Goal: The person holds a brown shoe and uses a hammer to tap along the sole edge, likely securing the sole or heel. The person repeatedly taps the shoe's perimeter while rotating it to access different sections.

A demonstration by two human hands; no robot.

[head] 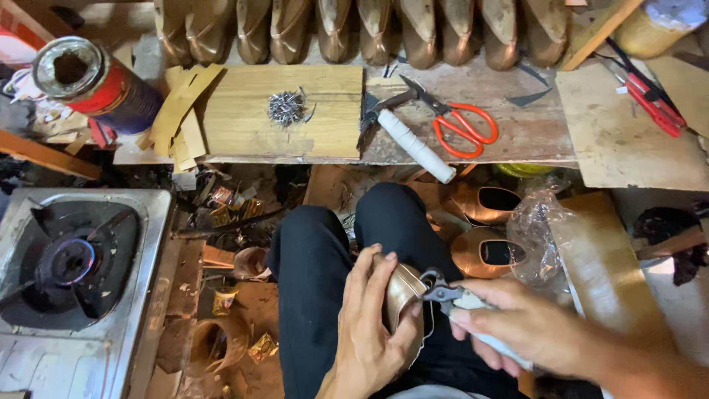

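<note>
Head view: left hand [369,325] wrapped around a copper shoe [402,299] on the lap; right hand [509,321] gripping pincers [443,292], whose jaws bite the shoe's edge.

A worn wooden surface [517,133] carries a pale board [244,133] with a heap of nails [286,108], a hammer [410,139], orange scissors [461,125], red pliers [653,100], a can [96,83] and leather strips [181,111].
</note>
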